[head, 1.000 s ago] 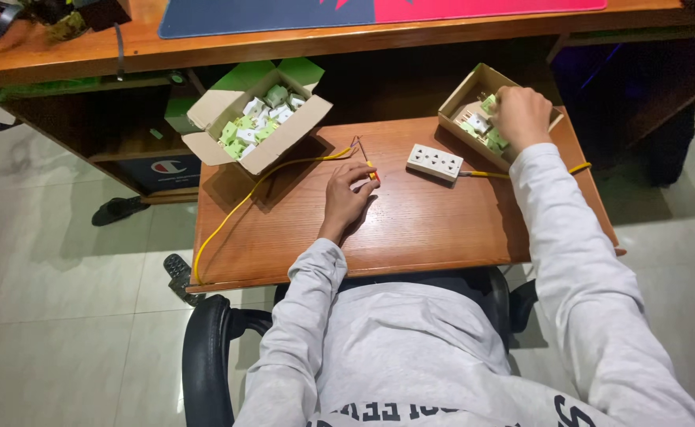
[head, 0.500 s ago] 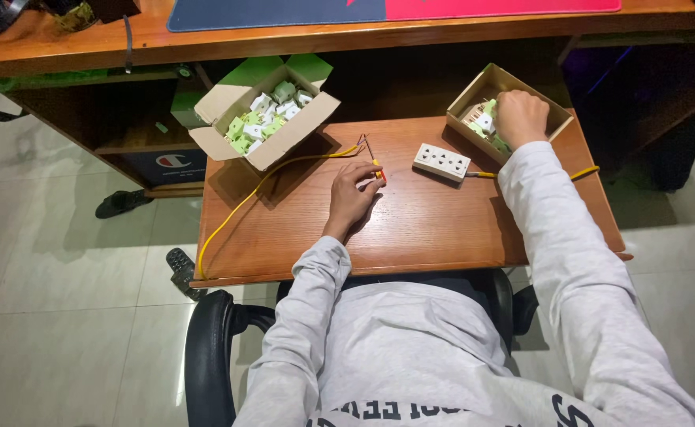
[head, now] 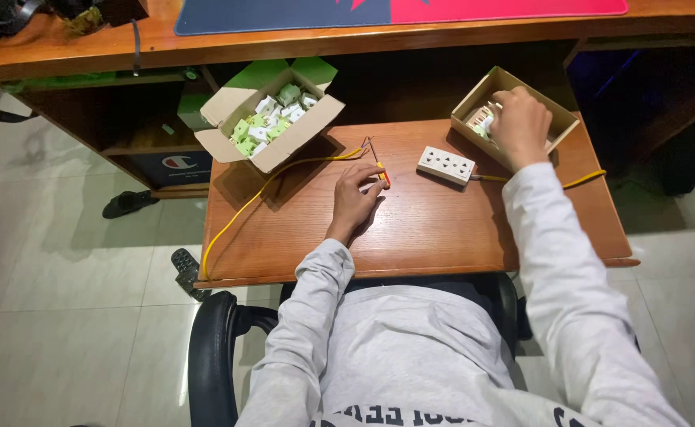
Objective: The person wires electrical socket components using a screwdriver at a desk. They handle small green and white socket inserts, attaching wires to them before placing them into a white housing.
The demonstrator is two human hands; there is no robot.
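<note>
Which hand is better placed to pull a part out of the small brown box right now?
Right. The right hand is already inside the small brown box, over the parts there. The left hand rests on the table by the orange-handled tool, well away from it.

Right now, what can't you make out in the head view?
- Right hand: its back covers whatever the fingers touch inside the small cardboard box.
- Left hand: the small orange-handled tool at its fingertips is too small to identify.
- Open carton: its white and green parts are too small to tell apart.
- Yellow cable: its far end drops off the table edge.
- Desk mat: cut by the top frame edge.
</note>
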